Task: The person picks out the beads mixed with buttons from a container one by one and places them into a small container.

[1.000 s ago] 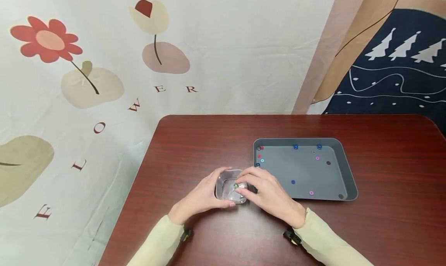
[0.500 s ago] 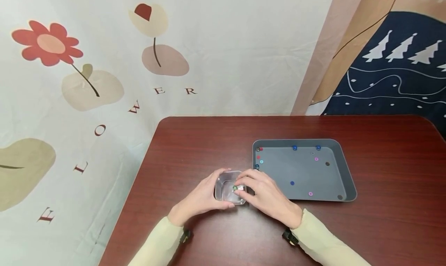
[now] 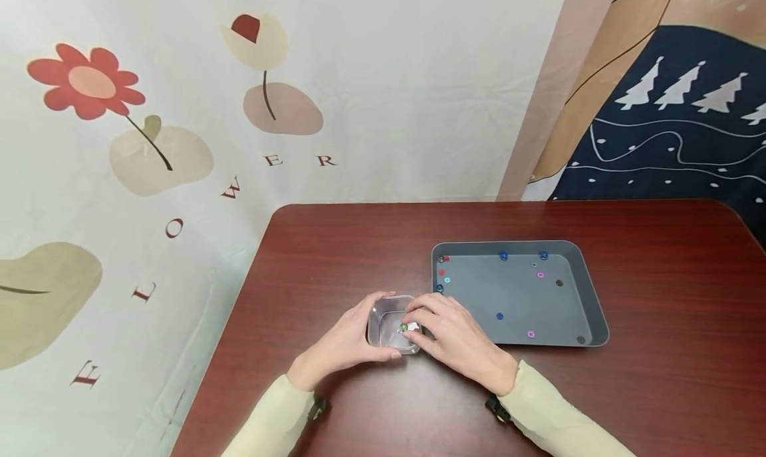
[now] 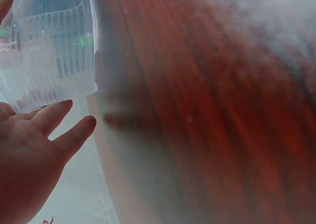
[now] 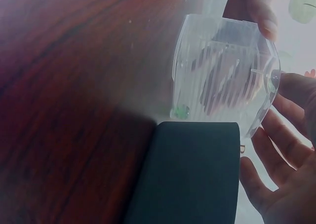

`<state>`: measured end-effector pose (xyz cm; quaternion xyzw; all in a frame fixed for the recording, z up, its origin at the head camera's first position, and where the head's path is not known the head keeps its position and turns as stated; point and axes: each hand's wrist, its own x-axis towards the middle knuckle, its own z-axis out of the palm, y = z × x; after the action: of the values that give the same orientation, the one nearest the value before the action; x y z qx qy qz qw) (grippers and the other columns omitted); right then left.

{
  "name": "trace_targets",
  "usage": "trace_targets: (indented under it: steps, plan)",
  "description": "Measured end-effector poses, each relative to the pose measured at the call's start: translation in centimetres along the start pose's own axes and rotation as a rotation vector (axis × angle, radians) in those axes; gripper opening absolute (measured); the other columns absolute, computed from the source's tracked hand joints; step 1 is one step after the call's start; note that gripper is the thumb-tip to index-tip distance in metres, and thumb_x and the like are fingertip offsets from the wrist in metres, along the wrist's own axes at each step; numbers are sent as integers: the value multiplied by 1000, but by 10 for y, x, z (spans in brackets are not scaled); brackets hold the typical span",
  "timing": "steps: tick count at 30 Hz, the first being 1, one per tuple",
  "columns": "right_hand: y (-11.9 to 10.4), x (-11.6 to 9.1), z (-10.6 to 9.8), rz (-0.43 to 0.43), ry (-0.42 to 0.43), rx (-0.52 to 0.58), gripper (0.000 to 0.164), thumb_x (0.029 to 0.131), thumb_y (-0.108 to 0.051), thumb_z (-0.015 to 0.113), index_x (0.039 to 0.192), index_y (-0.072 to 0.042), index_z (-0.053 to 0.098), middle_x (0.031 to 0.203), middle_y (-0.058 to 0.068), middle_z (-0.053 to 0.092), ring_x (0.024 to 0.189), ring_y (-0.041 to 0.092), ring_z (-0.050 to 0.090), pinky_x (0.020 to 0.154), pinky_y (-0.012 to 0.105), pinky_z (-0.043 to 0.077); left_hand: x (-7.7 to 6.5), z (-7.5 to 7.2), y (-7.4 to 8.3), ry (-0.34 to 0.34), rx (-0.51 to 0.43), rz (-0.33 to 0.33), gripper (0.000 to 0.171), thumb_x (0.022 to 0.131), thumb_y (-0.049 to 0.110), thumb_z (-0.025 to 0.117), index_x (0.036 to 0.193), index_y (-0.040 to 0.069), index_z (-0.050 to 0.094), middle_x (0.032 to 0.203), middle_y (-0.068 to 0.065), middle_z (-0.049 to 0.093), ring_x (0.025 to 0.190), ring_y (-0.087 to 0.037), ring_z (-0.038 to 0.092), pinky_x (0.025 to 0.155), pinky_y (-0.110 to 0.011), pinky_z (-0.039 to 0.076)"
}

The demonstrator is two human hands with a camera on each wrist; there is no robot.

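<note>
My left hand grips a small clear plastic box from its left side, thumb along the near edge and fingers at the far edge. At the mouth of the box, my right hand pinches a small green bead between thumb and fingertips. Another small green piece shows through the ribbed wall near the box bottom in the right wrist view. In the left wrist view, a green piece also shows through the plastic.
A grey tray stands right of the box, close to my right hand. Scattered in it are several small beads and rings, among them a blue bead and a pink ring. The brown table meets a printed cloth behind.
My right fingertips and the green bead have sunk slightly relative to the box. The left hand keeps its grip. The whole head view has shifted a little.
</note>
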<state>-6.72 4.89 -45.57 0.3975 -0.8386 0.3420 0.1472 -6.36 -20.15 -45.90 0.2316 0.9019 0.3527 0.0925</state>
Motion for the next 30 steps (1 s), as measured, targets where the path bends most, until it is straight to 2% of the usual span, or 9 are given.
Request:
trace_targets:
  steps: [7, 12, 19, 25, 30]
  plan:
    - [1, 0, -2, -13, -10, -3, 23, 88, -24, 84, 108, -15, 77, 114, -5, 68, 112, 17, 62, 91, 39, 52, 0, 0, 0, 4, -7, 10, 98, 74, 44, 92, 152, 14, 41, 143, -6, 57, 125, -20, 58, 105, -44, 49]
    - [0, -3, -12, -2, -26, 34, 28, 91, -25, 81, 116, -14, 75, 124, -2, 68, 123, 17, 60, 98, 41, 51, 0, -1, 2, 12, -7, 22, 98, 74, 44, 92, 152, 13, 41, 141, -7, 59, 124, -21, 59, 104, -46, 50]
    - [2, -14, -43, 90, -38, 57, 45, 91, -31, 81, 131, -13, 70, 144, 1, 61, 139, 24, 51, 109, 52, 45, 1, 1, 3, 9, -20, 5, 101, 71, 45, 94, 152, 14, 42, 141, -3, 59, 125, -18, 58, 106, -45, 49]
    - [9, -26, -63, 175, -32, 33, 58, 89, -29, 84, 140, -13, 64, 152, 1, 55, 145, 25, 44, 111, 56, 41, 0, 1, 3, 4, -28, -27, 102, 70, 46, 94, 152, 14, 43, 144, -1, 57, 127, -16, 55, 109, -46, 47]
    - [19, -36, -77, 238, -24, -1, 61, 88, -27, 84, 143, -14, 63, 154, 1, 53, 146, 27, 42, 110, 59, 39, 0, 0, 4, -1, -11, -37, 103, 71, 46, 94, 153, 13, 42, 145, -1, 56, 129, -17, 54, 110, -46, 46]
